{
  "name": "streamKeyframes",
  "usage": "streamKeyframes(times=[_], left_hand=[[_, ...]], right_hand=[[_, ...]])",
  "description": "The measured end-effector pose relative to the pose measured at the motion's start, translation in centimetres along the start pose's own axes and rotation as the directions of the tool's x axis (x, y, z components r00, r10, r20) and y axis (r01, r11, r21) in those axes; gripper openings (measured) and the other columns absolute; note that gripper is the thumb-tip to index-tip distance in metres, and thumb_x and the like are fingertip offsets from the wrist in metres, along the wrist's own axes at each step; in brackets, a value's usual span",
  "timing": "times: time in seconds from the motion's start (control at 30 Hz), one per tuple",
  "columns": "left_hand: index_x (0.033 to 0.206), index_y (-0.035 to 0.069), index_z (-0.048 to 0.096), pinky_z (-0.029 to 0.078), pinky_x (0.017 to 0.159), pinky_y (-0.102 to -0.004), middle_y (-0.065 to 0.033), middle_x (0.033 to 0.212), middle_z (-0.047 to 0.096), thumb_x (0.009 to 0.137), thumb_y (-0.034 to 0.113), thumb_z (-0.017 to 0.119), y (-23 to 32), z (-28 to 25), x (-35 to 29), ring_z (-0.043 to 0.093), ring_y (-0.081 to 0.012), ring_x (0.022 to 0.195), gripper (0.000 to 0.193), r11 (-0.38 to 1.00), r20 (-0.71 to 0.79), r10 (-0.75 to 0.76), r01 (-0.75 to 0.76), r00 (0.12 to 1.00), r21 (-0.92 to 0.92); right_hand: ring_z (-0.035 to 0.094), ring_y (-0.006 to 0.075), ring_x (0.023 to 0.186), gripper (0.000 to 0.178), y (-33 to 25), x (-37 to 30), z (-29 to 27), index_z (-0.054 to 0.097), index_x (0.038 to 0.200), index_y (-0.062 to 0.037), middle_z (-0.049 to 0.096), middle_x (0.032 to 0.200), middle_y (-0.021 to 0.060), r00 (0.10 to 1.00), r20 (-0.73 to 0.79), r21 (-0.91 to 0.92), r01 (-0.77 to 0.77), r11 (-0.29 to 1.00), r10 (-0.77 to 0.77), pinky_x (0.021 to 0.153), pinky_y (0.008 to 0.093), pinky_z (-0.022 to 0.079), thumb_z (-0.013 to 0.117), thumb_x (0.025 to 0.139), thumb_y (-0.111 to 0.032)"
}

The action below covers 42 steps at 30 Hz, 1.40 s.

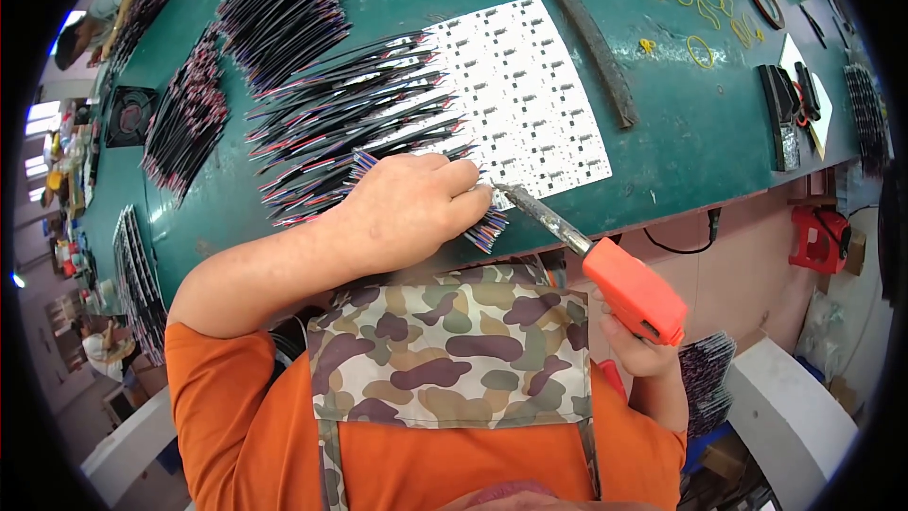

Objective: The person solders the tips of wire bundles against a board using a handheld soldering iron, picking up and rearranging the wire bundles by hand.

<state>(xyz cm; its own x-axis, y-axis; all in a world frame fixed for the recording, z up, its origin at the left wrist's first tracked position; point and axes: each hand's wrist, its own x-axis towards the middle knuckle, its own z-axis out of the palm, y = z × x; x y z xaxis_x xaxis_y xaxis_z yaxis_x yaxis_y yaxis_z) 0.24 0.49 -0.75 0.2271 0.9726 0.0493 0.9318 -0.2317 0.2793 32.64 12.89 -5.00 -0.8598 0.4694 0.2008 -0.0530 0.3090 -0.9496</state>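
My left hand [416, 203] is closed over the near edge of a white circuit board sheet [530, 95]. Thin multicoloured wires [488, 230] stick out below its fingers. Their far ends show past the wrist side of the hand. My right hand [638, 348], partly hidden, grips a red soldering gun [632, 289] from below. The gun's metal tip points left and lies close to the left fingertips, by the board edge. Rows of black-sheathed wires [350, 114] lie across the left part of the sheet, pointing left. Whether the tip touches anything is too small to tell.
Wire bundles [284, 14] and more wires [189, 118] lie on the green table [681, 132], near a black fan [130, 116]. A dark bar [586, 33] sits beyond the sheet. Yellow loops [700, 50], scissors [807, 99] and a black block [781, 118] lie right.
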Motion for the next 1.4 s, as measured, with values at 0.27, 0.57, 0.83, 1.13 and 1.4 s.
streamKeyframes(times=[0.27,0.57,0.83,1.13,1.4], left_hand=[[0.097,0.005,0.062,0.053,0.062,-0.0371,-0.0065,0.083,0.055,0.079,0.014,0.059,0.0,-0.5,0.3,0.062,-0.0245,0.075,0.02,1.0,0.072,0.004,-0.003,0.997,-0.011],[0.103,0.003,0.062,0.053,0.063,-0.0379,-0.0075,0.084,0.056,0.079,0.013,0.059,0.3,-1.2,0.9,0.062,-0.0258,0.076,0.027,1.0,0.149,0.004,-0.005,0.989,0.012],[0.104,0.003,0.062,0.053,0.064,-0.0381,-0.0078,0.085,0.056,0.079,0.013,0.059,0.7,-1.4,1.1,0.062,-0.0264,0.077,0.028,0.999,0.188,0.004,-0.013,0.982,0.048],[0.106,0.003,0.062,0.053,0.063,-0.0369,-0.0073,0.084,0.056,0.081,0.013,0.058,0.8,-1.6,1.0,0.062,-0.0255,0.077,0.027,0.998,0.201,-0.018,0.004,0.98,0.067],[0.108,0.002,0.062,0.053,0.063,-0.0362,-0.0071,0.084,0.055,0.081,0.013,0.058,0.9,-1.7,1.3,0.062,-0.0246,0.076,0.029,0.996,0.199,-0.008,-0.009,0.98,0.084]], right_hand=[[0.069,0.0359,0.094,0.048,-0.5,0.6,-0.2,0.057,0.118,0.0082,0.063,0.116,0.0242,0.998,0.053,-0.101,0.043,0.994,-0.038,0.083,0.0416,0.057,0.07,0.072,0.005],[0.065,0.0269,0.081,0.024,-2.0,1.6,0.7,0.065,0.1,0.002,0.067,0.087,0.0115,0.997,-0.066,-0.075,-0.034,0.997,0.029,0.082,0.0402,0.051,0.07,0.076,0.0],[0.065,0.0273,0.079,0.023,-2.5,1.5,1.9,0.065,0.1,0.0044,0.067,0.09,0.0122,0.971,-0.226,0.037,-0.077,0.996,0.083,0.084,0.0414,0.051,0.069,0.078,-0.001],[0.069,0.0361,0.102,0.055,-1.5,1.5,0.1,0.053,0.126,0.012,0.063,0.12,0.027,0.997,-0.003,-0.085,0.073,0.994,-0.074,0.089,0.0402,0.055,0.069,0.074,0.004],[0.066,0.0299,0.096,0.039,-2.1,1.7,0.7,0.062,0.116,0.0086,0.068,0.103,0.017,0.992,-0.063,0.031,-0.104,0.994,0.105,0.091,0.038,0.05,0.068,0.079,-0.004]])
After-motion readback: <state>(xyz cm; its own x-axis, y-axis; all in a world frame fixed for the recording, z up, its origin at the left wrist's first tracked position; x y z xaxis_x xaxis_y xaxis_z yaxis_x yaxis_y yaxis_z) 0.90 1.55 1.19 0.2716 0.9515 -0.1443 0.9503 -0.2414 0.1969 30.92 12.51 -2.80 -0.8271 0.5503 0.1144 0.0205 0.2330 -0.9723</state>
